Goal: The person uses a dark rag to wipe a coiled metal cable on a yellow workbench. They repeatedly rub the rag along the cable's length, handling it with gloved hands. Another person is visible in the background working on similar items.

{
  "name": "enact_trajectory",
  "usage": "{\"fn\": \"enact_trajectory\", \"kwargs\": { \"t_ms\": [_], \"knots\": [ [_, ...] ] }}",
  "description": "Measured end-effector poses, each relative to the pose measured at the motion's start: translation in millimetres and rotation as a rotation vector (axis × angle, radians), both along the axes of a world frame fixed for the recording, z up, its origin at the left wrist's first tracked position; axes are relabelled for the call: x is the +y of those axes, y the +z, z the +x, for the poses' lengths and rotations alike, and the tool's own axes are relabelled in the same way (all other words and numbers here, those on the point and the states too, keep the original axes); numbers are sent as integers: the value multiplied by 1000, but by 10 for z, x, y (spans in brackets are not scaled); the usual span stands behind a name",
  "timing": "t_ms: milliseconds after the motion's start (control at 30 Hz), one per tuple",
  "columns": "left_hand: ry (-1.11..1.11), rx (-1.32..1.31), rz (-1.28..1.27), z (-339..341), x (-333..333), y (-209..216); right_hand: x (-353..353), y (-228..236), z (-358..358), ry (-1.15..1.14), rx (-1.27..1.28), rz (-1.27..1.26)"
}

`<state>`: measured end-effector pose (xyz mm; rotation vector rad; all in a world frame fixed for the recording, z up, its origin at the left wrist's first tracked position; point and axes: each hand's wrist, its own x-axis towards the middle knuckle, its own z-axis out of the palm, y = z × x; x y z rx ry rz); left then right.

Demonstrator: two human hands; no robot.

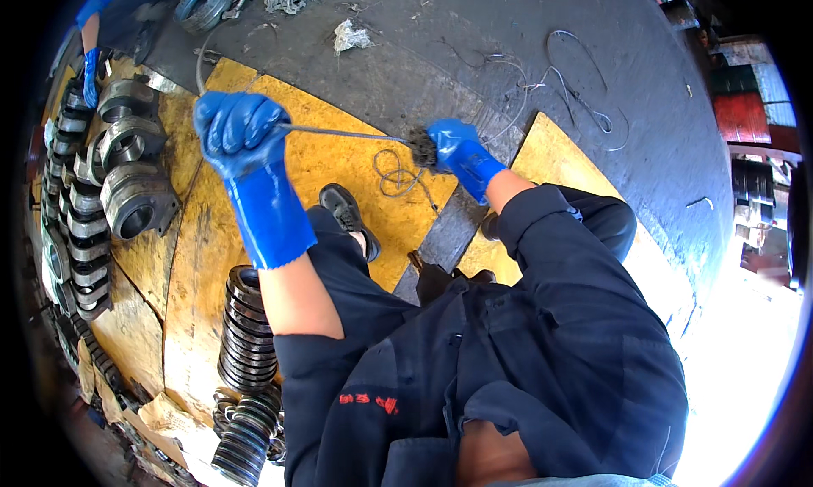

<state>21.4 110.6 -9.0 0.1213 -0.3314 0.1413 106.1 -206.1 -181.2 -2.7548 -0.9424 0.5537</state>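
My left hand (241, 131), in a long blue rubber glove, is closed in a fist round a thin grey wire (347, 134). One end of the wire rises above the fist and bends over. From the fist, the other part runs nearly straight across to my right hand (457, 152), gloved in the same blue. There the wire meets a dark, shaggy wad (422, 150), which my right fingers grip. Whether the wad is a rag or wire wool I cannot tell. Below the wire, a loose coil of wire (396, 178) lies on the yellow floor board.
Thick metal clamp-like rings (134, 199) stand in rows at left. Stacked dark rings (246, 326) stand by my left leg. Loose wires (584, 97) and a pale crumpled scrap (349, 36) lie on the dark floor. A co-worker's blue-gloved hand (91, 76) reaches in at far left.
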Motion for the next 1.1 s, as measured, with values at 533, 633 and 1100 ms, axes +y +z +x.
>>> {"fn": "enact_trajectory", "kwargs": {
  "t_ms": [533,633,1100],
  "knots": [
    [446,517,69,-465,365,73,-1303,423,578,-61,-240,-288],
    [339,386,140,-454,354,31,-1181,820,566,70,-511,-22],
    [286,389,264,257,-707,-581,664,1405,-120,-115,-442,358]
  ]
}}
